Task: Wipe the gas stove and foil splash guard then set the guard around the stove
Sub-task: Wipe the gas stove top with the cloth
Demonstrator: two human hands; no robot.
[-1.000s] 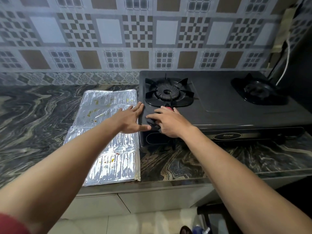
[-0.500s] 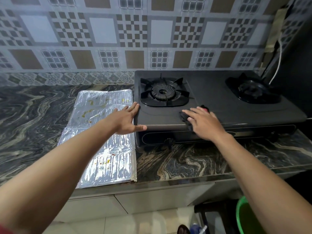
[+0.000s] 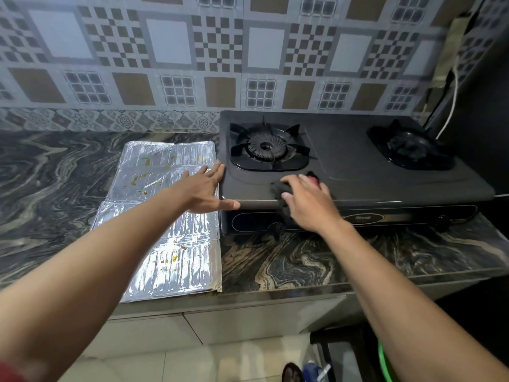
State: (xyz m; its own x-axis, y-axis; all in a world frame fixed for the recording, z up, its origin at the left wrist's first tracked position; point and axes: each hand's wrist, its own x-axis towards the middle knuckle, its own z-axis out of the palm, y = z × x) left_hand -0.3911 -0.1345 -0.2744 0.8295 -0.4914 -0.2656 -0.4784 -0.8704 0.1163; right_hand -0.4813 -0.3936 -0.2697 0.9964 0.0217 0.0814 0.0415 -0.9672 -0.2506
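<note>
**A person presses a dark cloth to a black stove, foil guard lying alongside.**

Head view: the right hand [image 3: 308, 205] bears down on the bunched cloth [image 3: 277, 188] at the stove's [image 3: 371, 175] front edge, just before the left burner [image 3: 265, 148]. Its fingers are curved over the cloth and the thumb is tucked against it. The left hand [image 3: 203, 193] lies flat against the stove's left edge, fingers straight and holding nothing, thumb along the front lip. The guard [image 3: 170, 244] lies flat on the marbled counter [image 3: 303, 260] just left of the stove, spattered with food and partly under the left forearm. A second burner [image 3: 410, 146] sits at the right, and patterned tiles [image 3: 168, 41] line the wall behind.
</note>
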